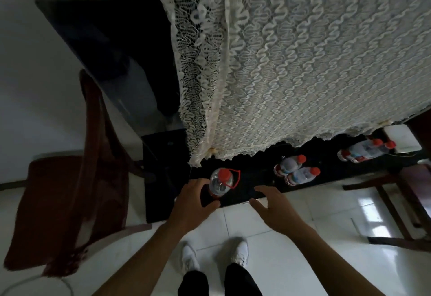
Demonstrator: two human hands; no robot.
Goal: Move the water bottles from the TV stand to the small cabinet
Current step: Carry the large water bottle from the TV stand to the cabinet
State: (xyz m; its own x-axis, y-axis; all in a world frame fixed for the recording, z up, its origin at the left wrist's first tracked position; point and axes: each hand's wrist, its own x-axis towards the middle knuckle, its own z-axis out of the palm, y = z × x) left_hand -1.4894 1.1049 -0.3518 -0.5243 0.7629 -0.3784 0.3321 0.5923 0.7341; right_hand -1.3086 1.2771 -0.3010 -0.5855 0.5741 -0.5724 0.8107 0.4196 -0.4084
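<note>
A large clear water bottle (220,182) with a red cap and red carry handle stands on the black TV stand (251,180). My left hand (191,204) curls around its left side, thumb under its base, touching it. My right hand (268,204) hovers open just right of it, fingers spread, at the stand's front edge. Two small red-capped bottles (296,171) lie side by side further right on the stand. Another pair of small bottles (366,150) lies at the far right.
A lace cloth (303,74) hangs over the television above the stand. A dark red cloth-covered chair (77,179) stands at the left. A wooden chair (396,202) is at the right. A white box (401,141) sits on the stand's far right. My white shoes (214,256) stand on glossy tiles.
</note>
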